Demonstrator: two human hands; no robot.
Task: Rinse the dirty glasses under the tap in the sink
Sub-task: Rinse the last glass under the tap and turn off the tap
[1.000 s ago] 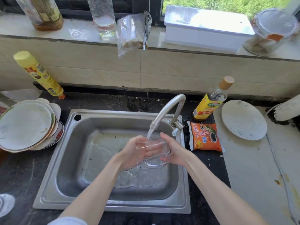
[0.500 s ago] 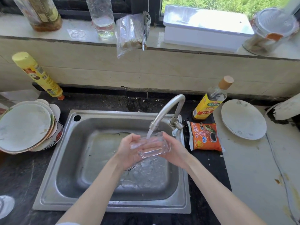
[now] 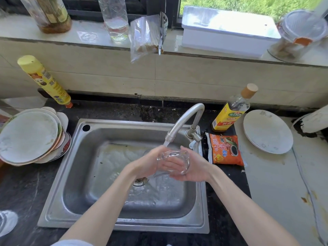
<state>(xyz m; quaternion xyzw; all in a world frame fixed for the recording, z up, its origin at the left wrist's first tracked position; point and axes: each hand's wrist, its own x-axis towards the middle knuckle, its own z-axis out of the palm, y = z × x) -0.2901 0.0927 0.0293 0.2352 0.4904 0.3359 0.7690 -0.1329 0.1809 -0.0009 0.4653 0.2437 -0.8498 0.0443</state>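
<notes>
A clear drinking glass (image 3: 174, 161) lies tilted on its side just below the spout of the metal tap (image 3: 184, 120), and water runs from the spout onto it. My left hand (image 3: 149, 162) grips the glass from the left, fingers seen through its wall. My right hand (image 3: 195, 167) cups it from the right and below. Both hands hover over the right half of the steel sink (image 3: 58, 174), whose bottom is wet around the drain (image 3: 140, 181). Part of another glass (image 3: 6, 221) shows at the lower left edge.
A stack of dirty plates (image 3: 30, 135) sits left of the sink, a yellow bottle (image 3: 44, 80) behind it. Right of the tap stand an oil bottle (image 3: 232, 110), an orange sauce packet (image 3: 224, 150) and a white plate (image 3: 268, 131). Jars and a white box (image 3: 227, 31) line the sill.
The glass has been turned and tilted in my hands under the stream, from mouth facing me to lying more sideways. Both hands stayed under the spout, shifting slightly up.
</notes>
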